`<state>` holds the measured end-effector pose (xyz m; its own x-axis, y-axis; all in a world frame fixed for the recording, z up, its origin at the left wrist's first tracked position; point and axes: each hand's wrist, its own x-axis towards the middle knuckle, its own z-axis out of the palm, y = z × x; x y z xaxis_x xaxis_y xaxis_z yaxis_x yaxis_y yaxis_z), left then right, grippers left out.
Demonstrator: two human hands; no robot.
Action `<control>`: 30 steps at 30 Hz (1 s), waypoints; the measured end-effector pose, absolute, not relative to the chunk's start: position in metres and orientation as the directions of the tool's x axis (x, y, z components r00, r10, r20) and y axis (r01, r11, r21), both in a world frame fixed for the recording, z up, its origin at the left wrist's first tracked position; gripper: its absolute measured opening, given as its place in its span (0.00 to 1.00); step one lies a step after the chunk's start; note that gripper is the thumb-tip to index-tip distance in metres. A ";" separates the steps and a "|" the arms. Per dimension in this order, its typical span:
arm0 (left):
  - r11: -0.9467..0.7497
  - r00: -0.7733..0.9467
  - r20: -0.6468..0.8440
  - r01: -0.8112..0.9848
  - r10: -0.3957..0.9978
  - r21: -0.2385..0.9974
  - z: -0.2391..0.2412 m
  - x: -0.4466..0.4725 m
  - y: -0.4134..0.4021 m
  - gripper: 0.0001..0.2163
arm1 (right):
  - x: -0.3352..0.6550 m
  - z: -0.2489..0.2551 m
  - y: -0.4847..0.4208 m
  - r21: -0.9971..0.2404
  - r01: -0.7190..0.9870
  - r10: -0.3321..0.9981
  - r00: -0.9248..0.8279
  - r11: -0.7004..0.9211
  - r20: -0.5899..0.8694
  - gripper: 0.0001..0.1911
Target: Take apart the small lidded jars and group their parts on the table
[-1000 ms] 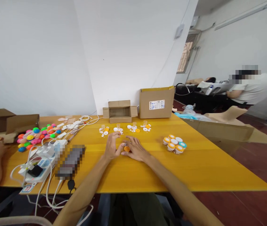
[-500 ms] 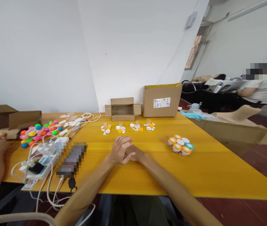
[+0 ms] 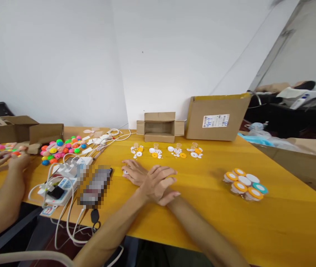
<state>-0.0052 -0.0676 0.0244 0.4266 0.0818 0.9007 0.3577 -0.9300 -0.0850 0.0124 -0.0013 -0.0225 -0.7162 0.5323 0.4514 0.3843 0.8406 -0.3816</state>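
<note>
My forearms cross above the wooden table [image 3: 202, 207]. My left hand [image 3: 160, 183] lies over my right wrist, its fingers apart and holding nothing. Under it, my right hand [image 3: 135, 173] reaches to the left, with a small white disc [image 3: 125, 172] at its fingertips; the fingers partly hide the disc. Beyond my hands, several small groups of white and orange gears [image 3: 183, 155] and clear cups [image 3: 178, 146] lie in a row. To my right stands a cluster of clear jars with orange, white and teal lids [image 3: 244, 180].
An open small carton [image 3: 160, 138] and a large taped box [image 3: 216, 129] stand by the wall. To my left are a phone [image 3: 96, 187], a power strip [image 3: 74, 185] with cables, and a pile of coloured balls [image 3: 60, 149]. Another person's hands [image 3: 17, 159] work at far left.
My hands, clasped together before, are now crossed: my right hand has slid left beneath my left. A white disc has come into sight at its fingertips. The view has turned left.
</note>
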 end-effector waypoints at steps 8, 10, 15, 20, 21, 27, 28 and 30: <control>-0.895 0.361 0.927 0.439 0.099 -0.075 0.031 -0.010 -0.063 0.15 | -0.023 -0.004 0.019 -0.327 0.296 0.422 -0.791 0.897 0.443 0.10; -0.889 0.351 0.927 0.456 0.134 -0.044 0.030 -0.015 -0.062 0.15 | -0.032 -0.002 0.026 -0.330 0.302 0.430 -0.785 0.894 0.446 0.08; -0.841 0.283 0.940 0.541 0.193 0.010 0.034 -0.029 -0.059 0.16 | -0.057 0.004 0.045 -0.342 0.319 0.458 -0.742 0.884 0.490 0.03; -0.782 0.151 0.961 0.617 0.232 0.092 0.039 -0.043 -0.056 0.15 | -0.076 0.009 0.062 -0.348 0.346 0.485 -0.714 0.871 0.505 0.04; -0.777 0.136 0.961 0.620 0.241 0.107 0.040 -0.046 -0.055 0.14 | -0.078 0.010 0.065 -0.349 0.354 0.492 -0.713 0.868 0.500 0.05; -0.771 0.116 0.952 0.617 0.284 0.155 0.038 -0.052 -0.051 0.14 | -0.085 0.006 0.070 -0.423 0.331 0.521 -0.694 0.844 0.497 0.05; -0.770 0.116 0.949 0.618 0.292 0.161 0.038 -0.051 -0.051 0.14 | -0.085 0.006 0.070 -0.434 0.325 0.524 -0.692 0.840 0.496 0.04; -0.762 0.112 0.943 0.622 0.313 0.179 0.037 -0.051 -0.051 0.14 | -0.084 0.008 0.068 -0.457 0.302 0.523 -0.691 0.836 0.500 0.04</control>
<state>-0.0506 -0.0509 0.0365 0.1120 0.3131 0.9431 0.6218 -0.7623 0.1793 -0.0844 0.0681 0.0081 -0.6908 0.5228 0.4995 0.3023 0.8364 -0.4573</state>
